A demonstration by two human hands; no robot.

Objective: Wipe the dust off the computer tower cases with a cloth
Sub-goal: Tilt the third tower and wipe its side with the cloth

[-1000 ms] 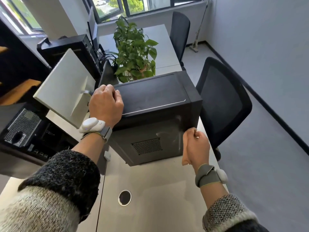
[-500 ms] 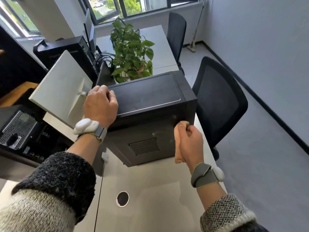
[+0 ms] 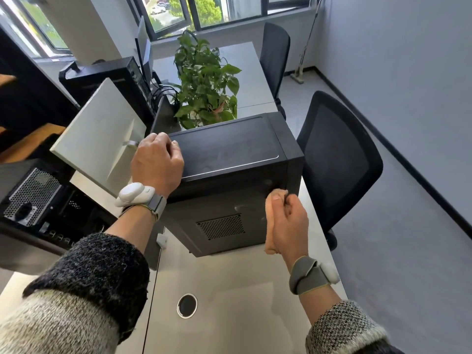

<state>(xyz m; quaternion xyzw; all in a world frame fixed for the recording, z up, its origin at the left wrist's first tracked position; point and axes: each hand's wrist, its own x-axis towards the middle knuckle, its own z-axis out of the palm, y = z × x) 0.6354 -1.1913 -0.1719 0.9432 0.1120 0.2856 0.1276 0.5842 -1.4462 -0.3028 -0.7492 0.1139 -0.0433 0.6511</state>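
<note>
A black computer tower case (image 3: pixel 229 149) stands on the light desk (image 3: pixel 229 290) in front of me, its near side panel carrying a small vent grille. My left hand (image 3: pixel 157 163) grips the top left edge of the case with curled fingers. My right hand (image 3: pixel 288 221) holds a bunched orange cloth (image 3: pixel 272 226) against the right part of the near side panel, close to the case's front corner. Smear marks show on the panel beside the cloth.
A second open tower (image 3: pixel 33 198) lies at the left, another black case (image 3: pixel 102 77) stands behind a white monitor back (image 3: pixel 99 131). A potted plant (image 3: pixel 204 83) sits behind the case. Two black office chairs (image 3: pixel 337 159) stand on the right. A cable hole (image 3: pixel 187 305) is near me.
My right hand has slid the cloth up the side panel, from near the bottom right corner to just below the top edge. The left hand has kept its grip.
</note>
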